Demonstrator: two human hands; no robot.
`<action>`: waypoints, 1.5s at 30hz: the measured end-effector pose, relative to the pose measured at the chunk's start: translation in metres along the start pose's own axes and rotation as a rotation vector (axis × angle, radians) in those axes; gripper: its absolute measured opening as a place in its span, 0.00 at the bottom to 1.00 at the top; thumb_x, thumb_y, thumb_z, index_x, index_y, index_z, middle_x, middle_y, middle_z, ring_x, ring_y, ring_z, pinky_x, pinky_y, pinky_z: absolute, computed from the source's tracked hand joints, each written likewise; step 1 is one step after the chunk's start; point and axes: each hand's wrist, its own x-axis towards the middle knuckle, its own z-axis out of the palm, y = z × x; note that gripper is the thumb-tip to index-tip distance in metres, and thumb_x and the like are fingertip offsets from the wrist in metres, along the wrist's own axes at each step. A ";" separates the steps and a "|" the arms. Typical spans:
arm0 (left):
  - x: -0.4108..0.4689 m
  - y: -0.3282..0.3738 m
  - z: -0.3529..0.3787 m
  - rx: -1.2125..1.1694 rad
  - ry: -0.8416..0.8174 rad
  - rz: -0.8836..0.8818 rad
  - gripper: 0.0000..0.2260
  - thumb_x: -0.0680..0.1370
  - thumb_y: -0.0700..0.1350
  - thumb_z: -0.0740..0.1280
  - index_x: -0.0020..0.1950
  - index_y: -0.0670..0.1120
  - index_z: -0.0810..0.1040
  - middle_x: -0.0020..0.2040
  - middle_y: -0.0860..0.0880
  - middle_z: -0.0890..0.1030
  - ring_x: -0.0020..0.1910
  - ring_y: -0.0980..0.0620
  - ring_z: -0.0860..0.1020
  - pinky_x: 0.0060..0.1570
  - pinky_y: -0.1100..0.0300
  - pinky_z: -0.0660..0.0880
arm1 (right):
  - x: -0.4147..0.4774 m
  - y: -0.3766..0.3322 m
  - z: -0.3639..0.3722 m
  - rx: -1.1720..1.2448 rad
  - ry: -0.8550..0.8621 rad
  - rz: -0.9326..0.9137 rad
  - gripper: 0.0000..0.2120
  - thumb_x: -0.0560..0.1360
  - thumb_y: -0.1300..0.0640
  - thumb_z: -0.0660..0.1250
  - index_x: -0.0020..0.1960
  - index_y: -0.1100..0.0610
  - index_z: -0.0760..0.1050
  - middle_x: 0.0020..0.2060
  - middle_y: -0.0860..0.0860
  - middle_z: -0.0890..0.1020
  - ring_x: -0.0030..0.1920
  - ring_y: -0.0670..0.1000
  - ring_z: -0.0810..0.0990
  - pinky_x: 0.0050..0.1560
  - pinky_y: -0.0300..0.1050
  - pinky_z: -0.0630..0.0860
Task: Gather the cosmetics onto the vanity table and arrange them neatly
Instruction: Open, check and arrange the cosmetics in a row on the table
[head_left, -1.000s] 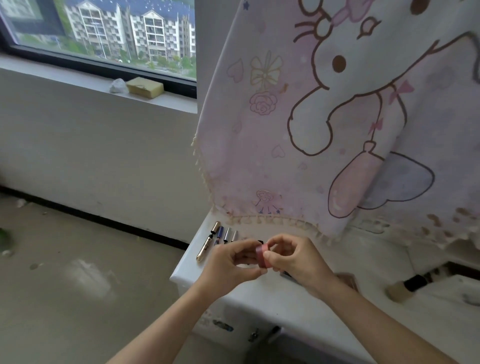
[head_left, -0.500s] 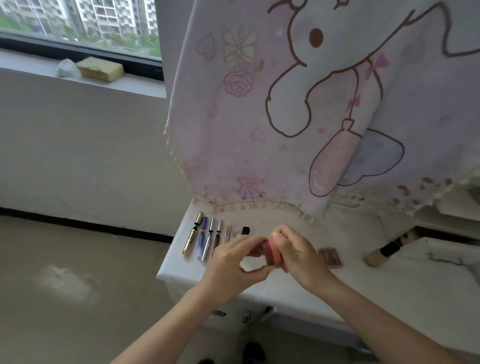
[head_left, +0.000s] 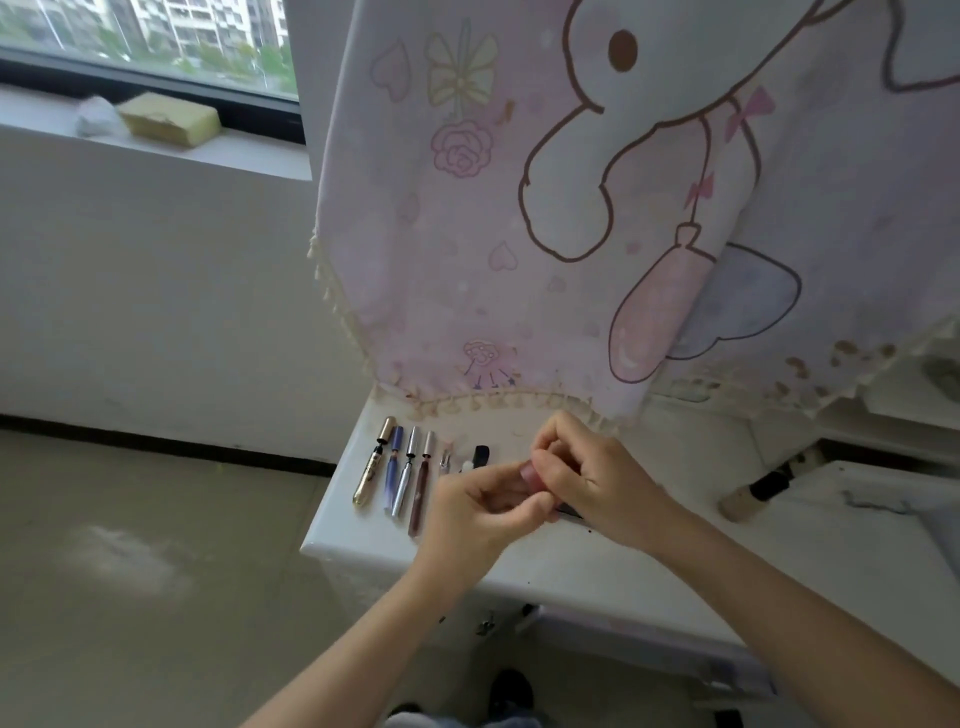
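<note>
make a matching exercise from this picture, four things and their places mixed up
Things:
1 gold metallic tube
2 yellow rectangular sponge
3 beige bottle with black cap
4 small pink item

Places:
A on the windowsill
B pinched between left hand and right hand
C leftmost in the row on the white vanity table
D lying alone at the table's right

Pairs: 1-C; 2-A; 3-D; 4-B

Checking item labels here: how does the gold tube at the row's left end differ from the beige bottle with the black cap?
The gold tube is slim; the beige bottle is thicker. The gold tube lies in a row beside other tubes; the beige bottle lies alone further right, slanted. The gold tube's cap is gold, the beige bottle's black. Both lie flat on the white table, unheld.
</note>
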 end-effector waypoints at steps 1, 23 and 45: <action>0.002 0.003 -0.001 -0.077 -0.011 -0.078 0.08 0.69 0.34 0.72 0.43 0.46 0.82 0.30 0.52 0.83 0.32 0.58 0.81 0.36 0.67 0.78 | 0.001 0.001 -0.005 -0.017 -0.049 -0.012 0.07 0.70 0.41 0.56 0.40 0.44 0.65 0.32 0.50 0.80 0.31 0.49 0.75 0.31 0.38 0.70; 0.005 -0.102 -0.028 0.389 0.108 -0.514 0.17 0.67 0.34 0.73 0.50 0.49 0.73 0.51 0.47 0.79 0.48 0.56 0.78 0.41 0.72 0.75 | 0.008 0.108 -0.004 -0.033 -0.118 0.283 0.21 0.66 0.68 0.70 0.43 0.42 0.69 0.42 0.44 0.75 0.38 0.31 0.75 0.40 0.25 0.70; 0.046 -0.194 0.016 1.024 0.410 -0.617 0.17 0.72 0.49 0.66 0.61 0.49 0.74 0.60 0.50 0.74 0.59 0.49 0.67 0.54 0.60 0.63 | 0.091 0.214 0.059 -0.286 -0.372 0.254 0.23 0.71 0.62 0.64 0.66 0.58 0.68 0.62 0.57 0.71 0.64 0.56 0.67 0.62 0.43 0.65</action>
